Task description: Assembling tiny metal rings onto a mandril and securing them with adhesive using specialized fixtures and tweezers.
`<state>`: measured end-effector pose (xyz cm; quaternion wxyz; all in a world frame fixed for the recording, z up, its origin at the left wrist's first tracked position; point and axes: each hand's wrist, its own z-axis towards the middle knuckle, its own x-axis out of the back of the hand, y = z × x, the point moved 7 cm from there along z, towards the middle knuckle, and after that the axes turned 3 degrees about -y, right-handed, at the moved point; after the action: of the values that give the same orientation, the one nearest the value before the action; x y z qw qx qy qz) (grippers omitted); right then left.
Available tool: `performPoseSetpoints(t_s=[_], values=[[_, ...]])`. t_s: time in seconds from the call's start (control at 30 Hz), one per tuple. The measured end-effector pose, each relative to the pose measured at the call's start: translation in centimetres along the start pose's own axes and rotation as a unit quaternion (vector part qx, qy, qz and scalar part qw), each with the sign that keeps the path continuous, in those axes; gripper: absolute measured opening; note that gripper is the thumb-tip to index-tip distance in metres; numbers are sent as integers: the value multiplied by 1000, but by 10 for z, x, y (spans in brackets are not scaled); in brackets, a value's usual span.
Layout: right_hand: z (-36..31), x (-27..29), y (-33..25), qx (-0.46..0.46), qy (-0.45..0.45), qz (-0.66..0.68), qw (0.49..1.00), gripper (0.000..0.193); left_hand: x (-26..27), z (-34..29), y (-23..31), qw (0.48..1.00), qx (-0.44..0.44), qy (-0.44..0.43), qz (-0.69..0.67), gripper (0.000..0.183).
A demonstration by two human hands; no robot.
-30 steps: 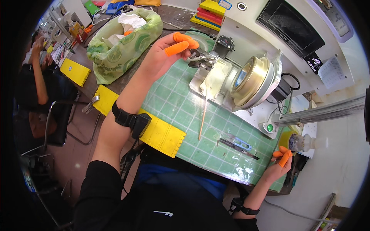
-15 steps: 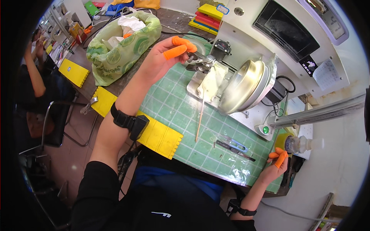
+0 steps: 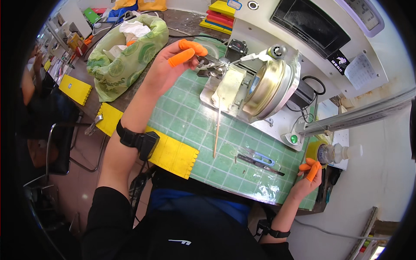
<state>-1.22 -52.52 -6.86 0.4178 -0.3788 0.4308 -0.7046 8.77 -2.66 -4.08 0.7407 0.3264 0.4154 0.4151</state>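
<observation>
My left hand [image 3: 167, 65], with orange finger cots on its fingertips, is closed on a small dark knob [image 3: 200, 62] at the end of a metal clamp fixture [image 3: 219, 66]. Beside this fixture a pale cloth-like pad [image 3: 229, 82] lies on the machine's base, just left of a gold-coloured wheel [image 3: 266, 89]. At the mat's right edge, my right hand [image 3: 307, 181] also wears orange cots. Its fingers are bent together, and whatever they may hold is hidden. Nearest to that hand lies a clear-necked bottle with a yellow body [image 3: 318, 151].
A thin wooden stick [image 3: 216, 134], a blue-handled tool [image 3: 261, 158] and dark tweezers [image 3: 262, 165] lie on the green mat [image 3: 180, 106]. A green plastic bag [image 3: 125, 65] stands at left. Yellow strips [image 3: 171, 154] line the front edge. A metal rail [image 3: 364, 117] crosses at right.
A pale arm with a round end now shows above the wheel, where it was not visible before. The whole view has shifted slightly. Both hands keep nearly the same places and poses.
</observation>
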Motion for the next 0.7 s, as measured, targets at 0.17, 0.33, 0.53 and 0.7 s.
performPoseSetpoints(t_s=[0.17,0.33,0.53,0.7], values=[[-1,5,-2,7,11,-11,1000,37,-7,3,0,1000,4,-16,5,27],[0,0,-3,0,-5,-2,1000,37,0,0,2,1000,-1,6,22,28],[-10,-11,-33,53,-80,-70,993,30,-4,3,2,1000,-4,-4,17,28],[-20,-63,-76,80,-268,-200,939,14,-7,1,8,993,-31,25,110,23]])
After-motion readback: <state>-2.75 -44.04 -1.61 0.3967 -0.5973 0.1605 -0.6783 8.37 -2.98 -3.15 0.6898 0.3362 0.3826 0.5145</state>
